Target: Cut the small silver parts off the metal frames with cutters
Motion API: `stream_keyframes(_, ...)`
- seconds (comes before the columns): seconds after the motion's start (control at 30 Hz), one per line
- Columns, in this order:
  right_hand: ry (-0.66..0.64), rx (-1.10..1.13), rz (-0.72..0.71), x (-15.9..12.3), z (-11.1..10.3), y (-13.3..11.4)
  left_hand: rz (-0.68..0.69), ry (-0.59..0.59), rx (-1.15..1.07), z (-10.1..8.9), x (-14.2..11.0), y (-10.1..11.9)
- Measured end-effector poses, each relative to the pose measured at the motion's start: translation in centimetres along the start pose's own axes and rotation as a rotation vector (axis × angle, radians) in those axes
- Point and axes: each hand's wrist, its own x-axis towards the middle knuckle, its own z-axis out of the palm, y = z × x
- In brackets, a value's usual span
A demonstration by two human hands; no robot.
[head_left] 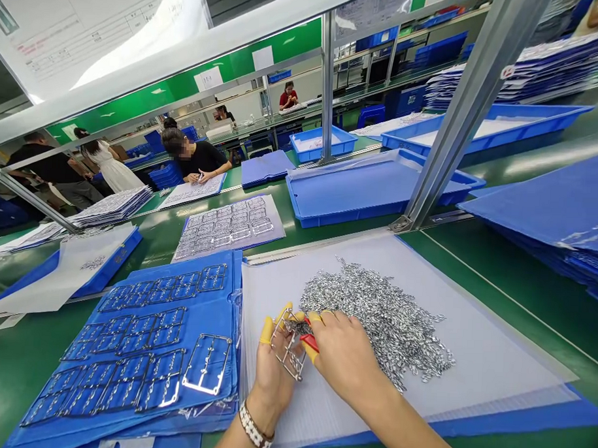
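My left hand (273,373), with yellow finger cots, grips a stamped metal frame (287,348) upright by its edge. My right hand (343,356) holds small red-handled pliers (310,343), their jaws at the frame. Right of my hands, a heap of small silver metal pieces (376,321) lies on a white corrugated plastic sheet (475,361), and my right hand's fingers nearly touch it. To the left, a blue folder (228,293) carries rows of similar metal frames, one large frame (206,364) lying on top. A beaded bracelet (255,426) circles my left wrist.
Across the green bench, a co-worker (198,158) works over papers. Blue plastic trays (373,190) stand beyond my sheet, and a grey sheet of frames (229,228) lies ahead. An aluminium upright (460,105) rises at right, beside a blue stack (549,206).
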Motion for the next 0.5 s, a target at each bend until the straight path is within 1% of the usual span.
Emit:
stream_keyframes(0.23, 0.015, 0.008, 0.015, -0.3, 0.24, 0.12, -0.065, 0.027, -0.106, 0.45, -0.28, 0.35)
stream_keyframes(0.5, 0.014, 0.062, 0.018, -0.26, 0.07, 0.35, -0.086, 0.063, -0.159, 1.06, -0.38, 0.64)
